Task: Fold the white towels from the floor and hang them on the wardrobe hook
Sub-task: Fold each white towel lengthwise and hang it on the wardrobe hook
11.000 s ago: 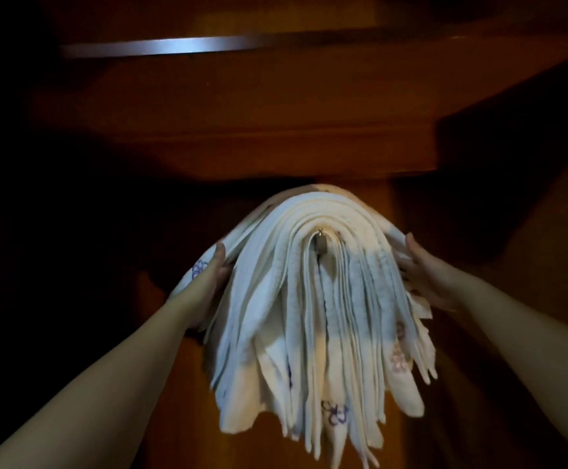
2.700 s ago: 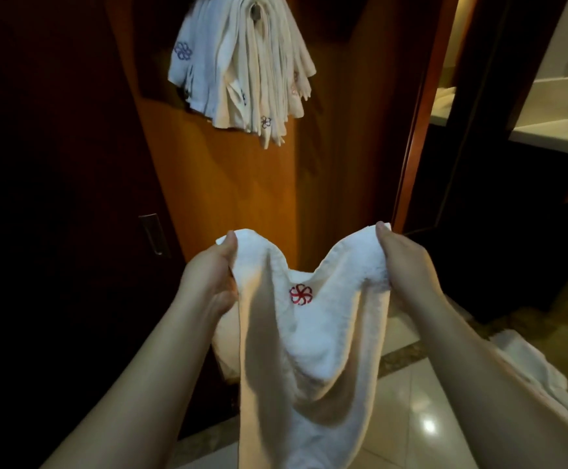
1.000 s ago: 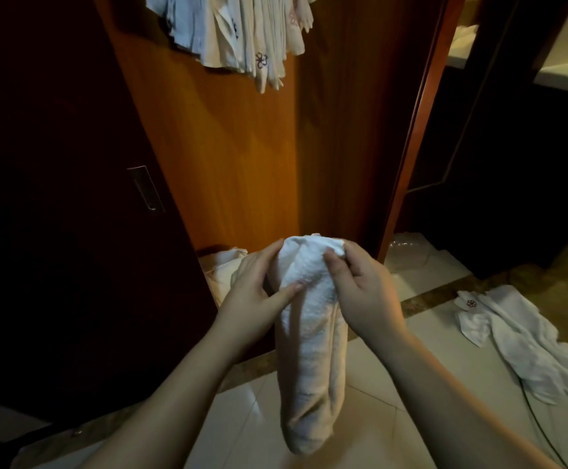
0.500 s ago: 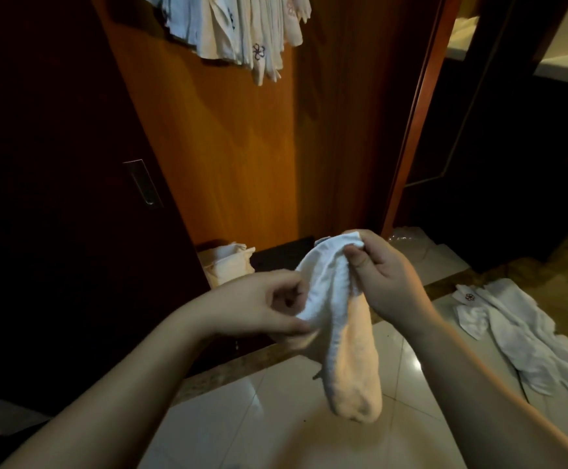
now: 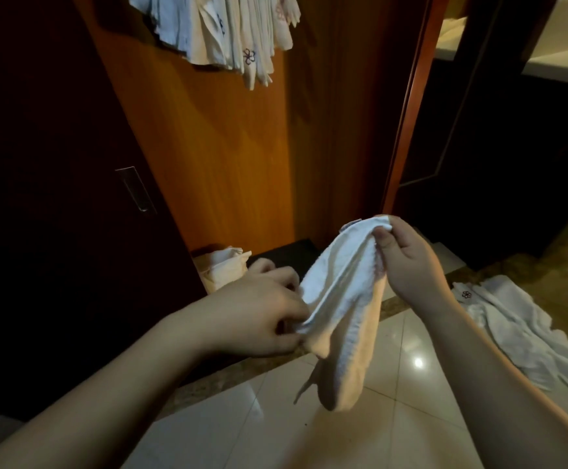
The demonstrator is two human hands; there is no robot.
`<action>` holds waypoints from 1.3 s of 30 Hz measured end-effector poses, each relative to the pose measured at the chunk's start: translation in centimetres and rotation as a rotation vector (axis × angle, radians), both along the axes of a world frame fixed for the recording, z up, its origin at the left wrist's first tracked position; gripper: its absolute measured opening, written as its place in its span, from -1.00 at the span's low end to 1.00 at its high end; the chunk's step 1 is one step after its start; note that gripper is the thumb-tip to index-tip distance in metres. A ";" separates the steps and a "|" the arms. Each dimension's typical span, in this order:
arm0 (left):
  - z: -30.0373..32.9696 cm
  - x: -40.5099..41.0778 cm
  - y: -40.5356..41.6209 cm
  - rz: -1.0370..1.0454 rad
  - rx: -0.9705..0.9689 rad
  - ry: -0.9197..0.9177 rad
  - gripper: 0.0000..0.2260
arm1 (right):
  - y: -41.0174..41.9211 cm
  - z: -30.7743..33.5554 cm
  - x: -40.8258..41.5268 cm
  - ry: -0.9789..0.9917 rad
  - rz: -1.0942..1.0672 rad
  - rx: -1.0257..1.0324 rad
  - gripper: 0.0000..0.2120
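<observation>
1. Towels hanging high on the wooden wardrobe panel [image 5: 228,164] form one thick bundle [image 5: 228,32], its top cut off by the frame; single towels in it cannot be counted.
2. One loose white towel pile [image 5: 526,336] lies crumpled on the tiled floor [image 5: 394,434] at the right, well apart from the hands.
3. One folded white towel [image 5: 343,309] is held in mid-air between both hands, slanting from upper right to lower left, its free end drooping above bare tile.
4. Right hand [image 5: 408,265] pinches the towel's upper end between thumb and curled fingers.
5. Left hand [image 5: 259,316] grips the lower fold, fingers curled.
6. One more pale cloth [image 5: 223,269] sits at the wardrobe's foot.
</observation>
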State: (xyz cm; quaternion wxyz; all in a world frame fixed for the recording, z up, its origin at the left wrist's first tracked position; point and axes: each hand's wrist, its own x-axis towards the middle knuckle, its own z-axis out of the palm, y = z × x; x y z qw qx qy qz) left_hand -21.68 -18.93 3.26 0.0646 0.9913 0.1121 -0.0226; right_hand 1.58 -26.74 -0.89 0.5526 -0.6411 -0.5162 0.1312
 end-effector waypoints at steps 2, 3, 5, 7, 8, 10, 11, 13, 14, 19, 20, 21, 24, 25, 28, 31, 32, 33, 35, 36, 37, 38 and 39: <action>0.5 -0.6 0.5 0.015 0.159 -0.009 -0.84 | -0.2 -0.5 0.9 0.024 -0.038 0.005 -0.68; 0.7 -0.8 0.8 0.047 0.200 -0.060 -0.83 | -0.3 -0.7 1.4 0.046 -0.043 0.008 -0.70; 1.1 -1.2 1.5 0.107 0.221 -0.201 -0.86 | -0.2 -1.1 2.3 0.075 -0.034 0.001 -0.76; 1.4 -1.3 2.0 0.170 0.169 -0.292 -0.91 | -0.3 -1.1 2.6 0.082 -0.037 0.005 -0.74; 1.5 -1.3 2.3 0.209 0.127 -0.322 -0.89 | -0.3 -0.8 2.4 0.097 -0.036 0.016 -0.75; 1.4 -1.2 2.8 0.252 0.143 -0.398 -0.82 | -0.3 -0.1 2.1 0.138 -0.034 0.044 -0.77; 1.4 -1.2 2.9 0.245 0.221 -0.417 -0.80 | -0.3 0.2 1.9 0.154 -0.045 0.056 -0.76; 1.7 -1.1 3.2 0.227 0.343 -0.406 -0.79 | -0.2 0.8 1.5 0.183 -0.055 0.082 -0.75; 2.0 -1.1 3.5 0.217 0.358 -0.403 -0.78 | -0.1 1.0 1.4 0.198 -0.055 0.094 -0.75; 3.2 -1.1 4.1 0.226 0.207 -0.523 -0.76 | 0.7 1.7 0.9 0.233 -0.074 0.159 -0.72; 3.3 -1.0 4.1 0.271 0.136 -0.586 -0.80 | 0.8 2.0 0.7 0.232 -0.088 0.174 -0.72; 3.3 -0.8 4.2 0.337 0.012 -0.661 -0.84 | 1.0 2.3 0.5 0.229 -0.105 0.193 -0.72; 3.4 -0.4 4.8 0.476 -0.581 -0.779 -0.78 | 1.4 3.0 0.4 0.214 -0.150 0.247 -0.74; 3.4 -0.3 5.2 0.492 -0.703 -0.769 -0.77 | 1.5 3.2 0.5 0.204 -0.164 0.255 -0.74; 3.5 0.0 5.8 0.462 -0.868 -0.769 -0.80 | 1.9 3.4 1.0 0.172 -0.187 0.259 -0.77; 3.5 0.3 6.4 0.392 -1.065 -0.821 -0.81 | 2.1 3.9 1.5 0.149 -0.199 0.273 -0.76; 3.6 0.4 6.6 0.388 -1.110 -0.849 -0.83 | 2.1 4.3 1.5 0.147 -0.188 0.286 -0.75; 4.0 0.5 6.7 0.392 -1.145 -0.879 -0.85 | 2.1 4.8 1.3 0.149 -0.175 0.302 -0.74; 5.1 0.6 6.9 0.383 -1.049 -0.994 -0.81 | 2.1 6.1 1.1 0.160 -0.164 0.352 -0.72; 5.8 0.7 6.9 0.353 -0.922 -1.081 -0.77 | 2.1 6.9 1.0 0.169 -0.154 0.387 -0.71; 6.5 0.7 6.7 0.289 -0.832 -1.172 -0.71 | 2.2 7.6 0.9 0.182 -0.141 0.424 -0.70; 6.8 0.9 6.4 0.219 -0.817 -1.251 -0.64 | 2.3 8.3 0.9 0.200 -0.136 0.458 -0.69; 6.9 1.2 5.9 0.200 -0.903 -1.284 -0.55 | 2.4 8.9 0.8 0.221 -0.141 0.486 -0.69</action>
